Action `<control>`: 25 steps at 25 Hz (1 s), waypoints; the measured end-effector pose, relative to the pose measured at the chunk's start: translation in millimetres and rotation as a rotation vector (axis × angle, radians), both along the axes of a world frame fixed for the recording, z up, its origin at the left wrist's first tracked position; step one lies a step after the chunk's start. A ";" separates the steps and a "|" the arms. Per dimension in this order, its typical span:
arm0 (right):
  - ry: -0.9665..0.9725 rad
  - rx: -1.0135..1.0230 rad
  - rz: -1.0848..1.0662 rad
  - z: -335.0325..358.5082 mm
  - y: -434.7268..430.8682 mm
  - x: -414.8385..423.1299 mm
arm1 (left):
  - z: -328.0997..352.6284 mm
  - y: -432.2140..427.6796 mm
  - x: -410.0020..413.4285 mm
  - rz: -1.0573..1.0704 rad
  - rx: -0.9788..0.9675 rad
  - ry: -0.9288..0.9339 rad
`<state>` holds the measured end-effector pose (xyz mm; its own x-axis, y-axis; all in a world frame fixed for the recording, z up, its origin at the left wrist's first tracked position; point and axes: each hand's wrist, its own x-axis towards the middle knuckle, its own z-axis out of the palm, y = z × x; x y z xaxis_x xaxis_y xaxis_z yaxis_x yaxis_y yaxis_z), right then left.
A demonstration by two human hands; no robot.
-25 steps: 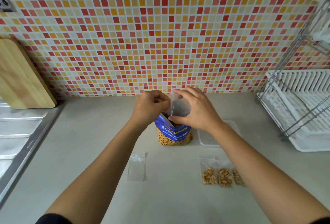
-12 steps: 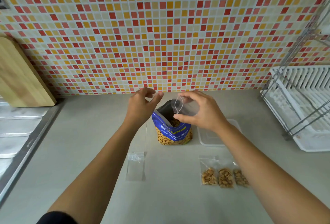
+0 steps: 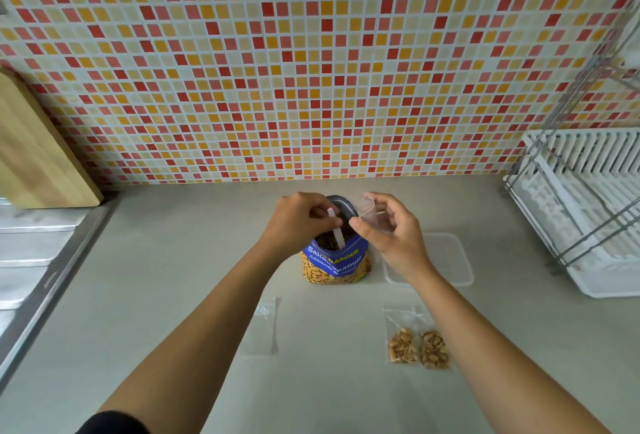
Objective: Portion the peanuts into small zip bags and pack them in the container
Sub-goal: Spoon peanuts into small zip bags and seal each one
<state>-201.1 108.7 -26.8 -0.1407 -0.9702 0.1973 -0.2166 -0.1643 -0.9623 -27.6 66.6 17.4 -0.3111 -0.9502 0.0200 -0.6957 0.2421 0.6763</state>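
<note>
Now left hand [image 3: 298, 222] dips a scoop [image 3: 336, 231] into the peanut bag [image 3: 334, 264].

Your left hand [image 3: 301, 222], open and empty above the peanut bag [image 3: 335, 260] half a second ago, now grips a white scoop handle [image 3: 336, 231] that reaches down into the bag's mouth. Your right hand [image 3: 391, 229] now holds the small zip bag [image 3: 367, 206] further right, beside the bag's rim rather than over its opening. The bag's mouth stands wider open.
</note>
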 end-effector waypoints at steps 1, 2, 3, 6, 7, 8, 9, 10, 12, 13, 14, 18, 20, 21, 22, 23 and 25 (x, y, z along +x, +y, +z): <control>-0.020 0.007 -0.002 -0.5 -0.6 0.6 | -0.7 2.7 -4.1 -0.044 0.036 -0.035; -0.037 0.012 -0.002 -0.8 -0.9 1.2 | -1.1 4.1 -5.9 -0.069 0.041 -0.077; -0.050 0.013 -0.004 -0.9 -1.1 0.9 | 0.1 3.8 -5.7 -0.066 0.023 -0.096; -0.072 0.012 -0.004 -1.4 -1.7 -0.7 | 3.9 -4.4 0.5 0.094 -0.128 -0.182; -0.073 0.017 0.001 -2.2 -1.7 -1.6 | 3.9 -5.9 1.4 0.142 -0.159 -0.313; -0.074 0.024 0.003 -3.8 -1.4 -2.0 | 2.1 -5.3 0.0 0.158 -0.139 -0.448; -0.073 0.029 0.005 -5.1 -1.2 -1.8 | -1.7 -2.6 -3.1 0.160 -0.074 -0.522; -0.073 0.031 0.008 -5.9 -1.1 -1.4 | -6.5 0.8 -7.6 0.170 0.014 -0.522; -0.067 0.029 0.010 -5.7 -1.4 0.3 | -14.7 2.7 -15.0 0.258 0.164 -0.418; -0.064 0.029 0.011 -5.1 -1.5 1.0 | -17.0 0.5 -16.1 0.314 0.208 -0.356; -0.064 0.031 0.012 -4.5 -1.4 1.6 | -19.2 -3.2 -15.9 0.358 0.240 -0.285; -0.057 0.037 0.026 -1.4 0.7 0.5 | -18.6 -10.5 -11.0 0.409 0.320 0.038; -0.056 0.037 0.024 -0.6 1.5 -0.4 | -16.7 -8.6 -6.9 0.416 0.342 0.161; -0.057 0.039 0.022 -0.4 1.5 -0.9 | -15.2 -7.6 -5.5 0.421 0.347 0.210; -0.061 0.042 0.021 -0.3 1.3 -1.4 | -14.3 -6.9 -4.5 0.427 0.347 0.251; -0.063 0.045 0.025 0.0 1.1 -1.9 | -13.5 -6.4 -3.0 0.437 0.343 0.289; -0.059 0.048 0.033 0.0 0.4 -3.1 | -11.0 -6.0 0.3 0.462 0.351 0.354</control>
